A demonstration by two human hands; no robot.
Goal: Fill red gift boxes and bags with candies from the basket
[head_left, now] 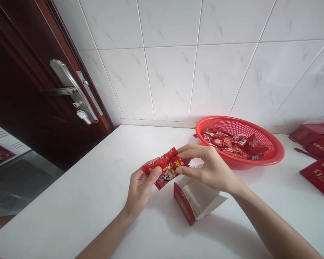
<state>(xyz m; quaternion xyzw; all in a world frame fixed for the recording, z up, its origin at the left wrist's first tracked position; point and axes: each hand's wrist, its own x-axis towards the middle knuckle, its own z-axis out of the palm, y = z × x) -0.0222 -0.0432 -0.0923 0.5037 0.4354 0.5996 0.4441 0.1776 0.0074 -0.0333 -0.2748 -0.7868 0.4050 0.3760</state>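
Observation:
My left hand (142, 183) pinches red candy packets (166, 174) between thumb and fingers, above the white table. The fingers of my right hand (209, 165) close on a small red packet (177, 162) with yellow lettering, held against the others. Just below my right hand stands an opened gift box (187, 207), red outside and pale inside, its flaps spread. What lies deep in the box is partly hidden by my right hand. Behind it, a red plastic basket (275, 149) holds many red-wrapped candies (229, 144).
Folded red gift boxes (313, 138) and a red bag-like box (318, 176) lie at the right edge. A tiled wall (170, 82) borders the white table (102, 187) at the back. To the left is a dark red door (24, 54) with keys (83, 117) in its lock.

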